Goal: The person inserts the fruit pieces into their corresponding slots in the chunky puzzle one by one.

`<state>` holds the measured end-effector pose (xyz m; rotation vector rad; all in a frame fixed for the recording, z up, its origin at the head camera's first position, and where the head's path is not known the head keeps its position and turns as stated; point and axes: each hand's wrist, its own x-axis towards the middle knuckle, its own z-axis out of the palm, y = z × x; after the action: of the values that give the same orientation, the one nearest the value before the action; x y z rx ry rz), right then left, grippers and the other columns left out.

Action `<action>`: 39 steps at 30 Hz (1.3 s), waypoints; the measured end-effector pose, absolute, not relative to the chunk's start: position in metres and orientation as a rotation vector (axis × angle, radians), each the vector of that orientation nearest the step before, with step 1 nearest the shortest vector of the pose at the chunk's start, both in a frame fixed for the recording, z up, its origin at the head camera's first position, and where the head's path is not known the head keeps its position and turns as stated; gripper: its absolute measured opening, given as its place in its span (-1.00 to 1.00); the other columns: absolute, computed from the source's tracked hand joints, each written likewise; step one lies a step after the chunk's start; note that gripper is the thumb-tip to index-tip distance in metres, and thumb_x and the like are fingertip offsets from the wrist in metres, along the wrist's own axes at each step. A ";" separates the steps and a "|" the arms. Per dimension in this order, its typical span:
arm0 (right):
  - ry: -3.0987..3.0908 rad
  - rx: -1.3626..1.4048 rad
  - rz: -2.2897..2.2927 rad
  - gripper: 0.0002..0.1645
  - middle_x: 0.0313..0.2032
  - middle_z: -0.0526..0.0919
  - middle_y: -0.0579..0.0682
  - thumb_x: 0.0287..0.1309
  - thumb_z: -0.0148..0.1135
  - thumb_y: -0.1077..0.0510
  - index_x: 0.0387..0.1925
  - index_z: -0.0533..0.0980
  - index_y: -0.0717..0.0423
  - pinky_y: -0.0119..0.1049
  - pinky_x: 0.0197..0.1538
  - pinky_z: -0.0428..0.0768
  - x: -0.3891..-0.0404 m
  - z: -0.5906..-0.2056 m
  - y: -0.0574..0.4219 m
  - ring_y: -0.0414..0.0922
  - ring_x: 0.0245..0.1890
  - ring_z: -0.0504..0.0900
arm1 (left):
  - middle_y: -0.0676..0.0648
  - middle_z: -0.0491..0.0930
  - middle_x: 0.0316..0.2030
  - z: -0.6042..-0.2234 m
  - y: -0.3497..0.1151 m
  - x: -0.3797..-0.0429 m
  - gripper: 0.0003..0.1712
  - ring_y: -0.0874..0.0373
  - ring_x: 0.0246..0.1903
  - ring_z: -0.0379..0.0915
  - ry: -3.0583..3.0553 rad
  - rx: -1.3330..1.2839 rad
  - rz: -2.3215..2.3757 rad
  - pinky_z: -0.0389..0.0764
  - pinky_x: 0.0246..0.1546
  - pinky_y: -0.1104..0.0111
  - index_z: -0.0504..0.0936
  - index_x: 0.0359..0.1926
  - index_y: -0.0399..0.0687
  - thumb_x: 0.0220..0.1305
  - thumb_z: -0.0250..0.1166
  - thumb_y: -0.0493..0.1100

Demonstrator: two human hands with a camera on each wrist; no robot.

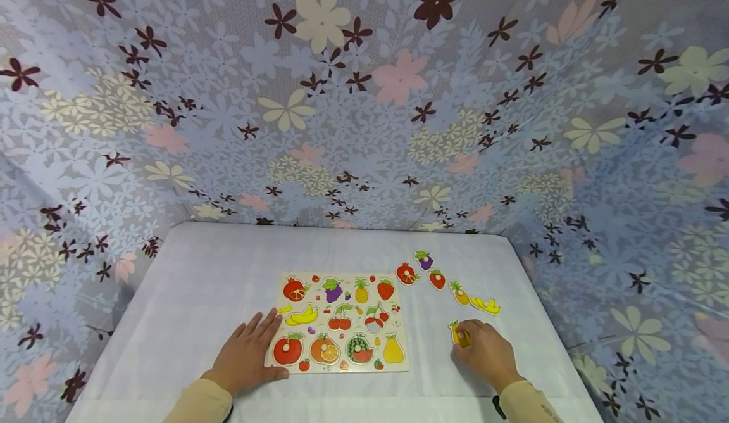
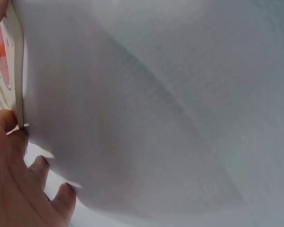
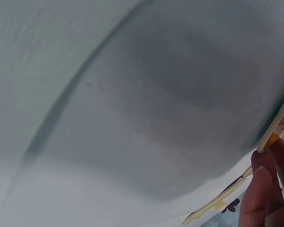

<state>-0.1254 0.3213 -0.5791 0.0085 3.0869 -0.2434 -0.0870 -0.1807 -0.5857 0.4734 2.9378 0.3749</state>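
Note:
The wooden fruit puzzle board lies flat on the white-covered table. My left hand rests at its left side, fingers spread, thumb along the lower left corner. In the left wrist view, fingertips of the left hand meet the board's edge. To the right of the board, my right hand pinches a yellow pear piece, partly hidden by the fingers. The right wrist view shows this piece's thin edge. Apple, orange and watermelon pieces with knobs sit in the bottom row.
Beyond the right hand lie a banana piece, a pineapple piece and a strawberry piece. Grapes and a pomegranate piece lie near the board's upper right corner. Flowered cloth hangs behind the table.

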 end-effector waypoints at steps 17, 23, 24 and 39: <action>3.094 -0.008 -0.283 -0.53 -0.04 0.68 0.03 -0.19 0.59 -0.05 -0.18 0.69 0.02 0.07 -0.04 0.63 -0.125 -0.574 0.306 -0.01 -0.17 0.61 | -0.12 0.10 0.51 -0.582 -0.180 -0.086 0.29 -0.22 0.44 0.02 2.920 0.467 0.385 0.15 0.35 -0.17 0.22 0.51 -0.13 -0.07 0.36 0.54; 3.105 -0.029 -0.305 -0.55 -0.06 0.68 0.02 -0.20 0.60 -0.06 -0.22 0.69 0.00 0.04 -0.05 0.64 -0.127 -0.573 0.296 -0.05 -0.22 0.60 | -0.12 0.10 0.51 -0.579 -0.179 -0.085 0.28 -0.22 0.45 0.01 2.919 0.468 0.401 0.14 0.35 -0.17 0.23 0.51 -0.14 -0.07 0.37 0.53; 3.102 -0.025 -0.305 -0.55 -0.06 0.68 0.02 -0.20 0.60 -0.07 -0.22 0.69 -0.01 0.04 -0.05 0.64 -0.127 -0.573 0.295 -0.05 -0.22 0.60 | -0.12 0.10 0.51 -0.579 -0.179 -0.085 0.28 -0.22 0.45 0.01 2.919 0.468 0.400 0.14 0.35 -0.17 0.23 0.51 -0.14 -0.07 0.37 0.53; 3.089 -0.072 -0.337 -0.56 -0.13 0.68 -0.07 -0.21 0.63 -0.04 -0.22 0.69 -0.05 -0.02 -0.08 0.66 -0.125 -0.566 0.269 -0.11 -0.28 0.55 | -0.11 0.10 0.51 -0.580 -0.180 -0.085 0.29 -0.21 0.45 0.01 2.924 0.472 0.395 0.14 0.35 -0.16 0.22 0.51 -0.13 -0.07 0.36 0.54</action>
<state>-0.1252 0.2695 -0.5664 -0.0721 3.0885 -0.3370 -0.0851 -0.1798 -0.5801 0.4719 2.9236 0.3953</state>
